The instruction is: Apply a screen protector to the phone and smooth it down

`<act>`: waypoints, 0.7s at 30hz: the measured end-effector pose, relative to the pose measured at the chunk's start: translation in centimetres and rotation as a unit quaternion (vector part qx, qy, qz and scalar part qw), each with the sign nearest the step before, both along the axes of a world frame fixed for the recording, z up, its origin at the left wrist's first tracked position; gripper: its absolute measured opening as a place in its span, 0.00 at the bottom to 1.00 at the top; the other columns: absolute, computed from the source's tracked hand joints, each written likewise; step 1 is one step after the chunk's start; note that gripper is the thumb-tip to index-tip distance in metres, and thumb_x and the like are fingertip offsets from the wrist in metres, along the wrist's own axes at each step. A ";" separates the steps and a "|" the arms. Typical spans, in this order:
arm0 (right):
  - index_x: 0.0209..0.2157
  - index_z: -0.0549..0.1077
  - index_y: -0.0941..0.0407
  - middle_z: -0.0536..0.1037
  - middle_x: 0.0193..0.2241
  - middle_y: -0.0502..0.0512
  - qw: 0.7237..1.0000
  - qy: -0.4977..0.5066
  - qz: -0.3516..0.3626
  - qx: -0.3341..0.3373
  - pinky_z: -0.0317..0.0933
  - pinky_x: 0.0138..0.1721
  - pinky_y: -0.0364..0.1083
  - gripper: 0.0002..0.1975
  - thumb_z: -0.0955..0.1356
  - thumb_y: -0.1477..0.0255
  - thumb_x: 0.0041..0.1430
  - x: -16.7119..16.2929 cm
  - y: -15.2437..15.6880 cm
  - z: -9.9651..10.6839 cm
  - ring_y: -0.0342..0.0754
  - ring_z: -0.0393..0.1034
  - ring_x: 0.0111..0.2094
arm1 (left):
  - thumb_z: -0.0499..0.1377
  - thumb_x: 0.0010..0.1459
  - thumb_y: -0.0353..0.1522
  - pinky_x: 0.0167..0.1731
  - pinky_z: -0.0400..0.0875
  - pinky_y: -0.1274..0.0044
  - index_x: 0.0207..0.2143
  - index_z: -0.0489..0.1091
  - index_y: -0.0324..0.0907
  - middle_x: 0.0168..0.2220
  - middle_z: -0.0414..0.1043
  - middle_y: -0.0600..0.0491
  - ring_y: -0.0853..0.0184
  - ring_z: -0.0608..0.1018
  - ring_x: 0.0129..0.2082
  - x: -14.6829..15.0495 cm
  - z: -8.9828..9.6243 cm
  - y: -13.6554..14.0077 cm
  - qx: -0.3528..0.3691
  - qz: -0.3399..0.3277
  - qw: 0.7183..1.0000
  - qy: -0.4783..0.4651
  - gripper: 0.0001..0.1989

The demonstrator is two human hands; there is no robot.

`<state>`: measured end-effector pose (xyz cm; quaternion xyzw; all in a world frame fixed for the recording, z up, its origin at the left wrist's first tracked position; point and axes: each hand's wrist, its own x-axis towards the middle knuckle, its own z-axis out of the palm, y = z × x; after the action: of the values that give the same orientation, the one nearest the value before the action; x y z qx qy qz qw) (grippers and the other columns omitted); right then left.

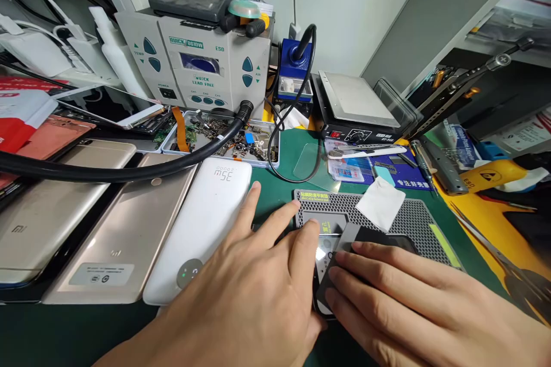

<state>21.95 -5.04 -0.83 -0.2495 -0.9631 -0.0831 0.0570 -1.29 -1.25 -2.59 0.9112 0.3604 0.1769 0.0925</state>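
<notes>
A dark-rimmed phone [321, 266] lies on a grey honeycomb-patterned mat [413, 223], its lit screen showing in a narrow strip between my hands. My left hand [258, 281] is spread beside it, index finger and thumb close to its left edge, other fingers reaching towards the white power bank [202, 212]. Over the phone, the fingers of my right hand [400, 292] lie together and press on a flat black piece [368, 233] with a grey edge strip. My hands hide most of the phone. A folded white cloth [381, 203] rests on the mat's upper part.
Two gold phones [116, 229] [81, 200] lie at the left. Behind, a black hose [172, 167] crosses before a rework station [206, 63] and a tray of circuit boards [258, 149]. A heating plate [357, 100] stands at the back; scissors [495, 246] lie right.
</notes>
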 end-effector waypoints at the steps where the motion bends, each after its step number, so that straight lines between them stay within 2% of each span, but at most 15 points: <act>1: 0.53 0.75 0.54 0.79 0.49 0.50 1.000 -0.015 0.017 -0.005 0.56 0.62 0.52 0.23 0.53 0.75 0.72 0.0 0.0 0.1 0.52 0.69 0.54 | 0.59 0.54 0.34 0.61 0.61 0.50 0.47 0.71 0.40 0.41 0.80 0.45 0.51 0.77 0.51 -0.1 0.0 0.0 0.000 -0.004 1.000 0.000 0.18; 4: 0.56 0.73 0.55 0.77 0.53 0.51 0.999 -0.035 0.039 -0.015 0.53 0.64 0.54 0.23 0.54 0.75 0.71 0.0 0.1 0.2 0.54 0.66 0.58 | 0.57 0.52 0.31 0.59 0.64 0.49 0.45 0.72 0.37 0.42 0.80 0.42 0.51 0.79 0.48 -0.3 0.1 0.0 0.025 -0.019 1.000 -0.002 0.17; 9: 0.49 0.77 0.54 0.81 0.45 0.49 1.000 0.023 0.010 0.005 0.59 0.56 0.50 0.24 0.52 0.76 0.72 -0.4 -0.2 -0.1 0.51 0.73 0.49 | 0.54 0.51 0.30 0.58 0.65 0.48 0.49 0.71 0.33 0.43 0.80 0.40 0.51 0.77 0.52 -0.3 0.1 0.0 0.076 -0.035 0.996 0.003 0.22; 14: 0.49 0.77 0.56 0.83 0.42 0.49 0.999 0.044 -0.004 0.020 0.58 0.54 0.50 0.26 0.50 0.76 0.73 -0.9 -0.5 -0.3 0.51 0.73 0.45 | 0.54 0.52 0.30 0.57 0.66 0.48 0.50 0.70 0.33 0.45 0.79 0.39 0.52 0.77 0.52 -0.3 0.2 -0.3 0.094 -0.029 0.995 0.022 0.22; 16: 0.45 0.78 0.56 0.83 0.39 0.50 0.998 0.052 -0.025 0.007 0.60 0.51 0.49 0.27 0.50 0.78 0.73 -1.6 -0.2 0.0 0.49 0.74 0.43 | 0.53 0.52 0.29 0.58 0.66 0.48 0.51 0.69 0.33 0.45 0.79 0.40 0.52 0.76 0.53 -0.4 0.2 -0.5 0.098 -0.035 0.994 0.018 0.23; 19: 0.39 0.80 0.57 0.83 0.37 0.52 0.998 0.067 -0.010 -0.001 0.63 0.44 0.50 0.27 0.52 0.80 0.72 -2.5 0.7 1.1 0.49 0.76 0.37 | 0.53 0.53 0.28 0.58 0.66 0.48 0.51 0.69 0.31 0.47 0.78 0.39 0.51 0.76 0.54 -0.6 0.4 -0.5 0.099 -0.037 0.994 0.023 0.23; 21: 0.39 0.80 0.58 0.83 0.37 0.54 0.998 0.060 0.005 0.004 0.64 0.41 0.51 0.27 0.51 0.79 0.71 -2.5 1.2 1.9 0.51 0.76 0.35 | 0.54 0.55 0.30 0.56 0.68 0.48 0.52 0.68 0.32 0.49 0.77 0.39 0.51 0.77 0.52 -0.6 0.5 -0.3 0.100 -0.041 0.994 0.023 0.22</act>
<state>19.40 -3.88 1.08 -0.2487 -0.9589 -0.0716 0.1160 -1.89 -1.59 -2.14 0.9337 0.3050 0.1874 -0.0003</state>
